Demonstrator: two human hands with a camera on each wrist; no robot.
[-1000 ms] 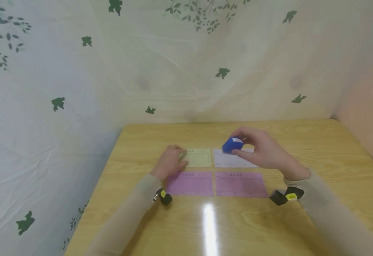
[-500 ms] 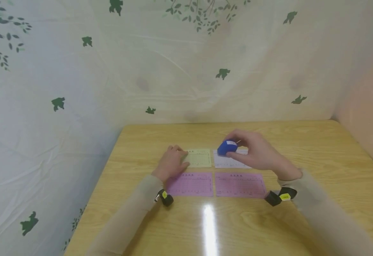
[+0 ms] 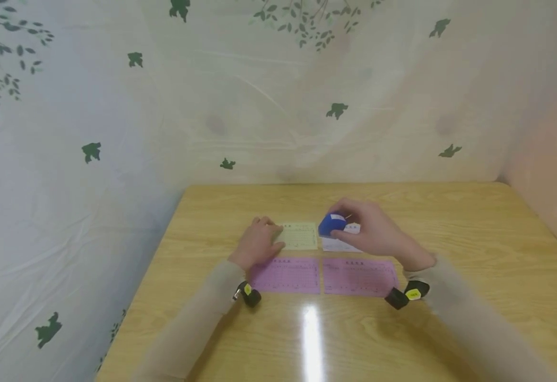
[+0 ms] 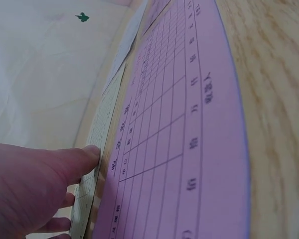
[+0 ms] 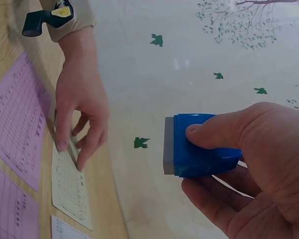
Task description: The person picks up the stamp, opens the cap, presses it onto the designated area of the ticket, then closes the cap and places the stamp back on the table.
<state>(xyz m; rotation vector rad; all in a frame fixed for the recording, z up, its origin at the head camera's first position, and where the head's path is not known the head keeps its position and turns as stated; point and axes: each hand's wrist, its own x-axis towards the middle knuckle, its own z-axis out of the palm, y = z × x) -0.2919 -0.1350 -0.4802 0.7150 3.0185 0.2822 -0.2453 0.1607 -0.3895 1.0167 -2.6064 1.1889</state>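
My right hand (image 3: 371, 231) grips a blue stamp (image 3: 332, 225) between thumb and fingers, above the inner edge of a white form (image 3: 338, 245). In the right wrist view the grey base of the stamp (image 5: 169, 146) faces the papers, and a gap shows between them. My left hand (image 3: 258, 241) rests its fingertips on the left part of a pale yellow form (image 3: 301, 236), fingers loosely bent and holding nothing. The left wrist view shows that thumb lying along the yellow form (image 4: 97, 129). The right hand hides the right part of the white form.
Two pink printed forms lie side by side nearer me, a left one (image 3: 288, 276) and a right one (image 3: 359, 277). They are on a wooden table (image 3: 240, 339) with a light reflection at the front. A pale leaf-patterned curtain (image 3: 269, 106) hangs behind the table.
My right hand has moved left and slightly towards me with the stamp, from over the white form to its inner edge. The left hand has stayed on the yellow form.
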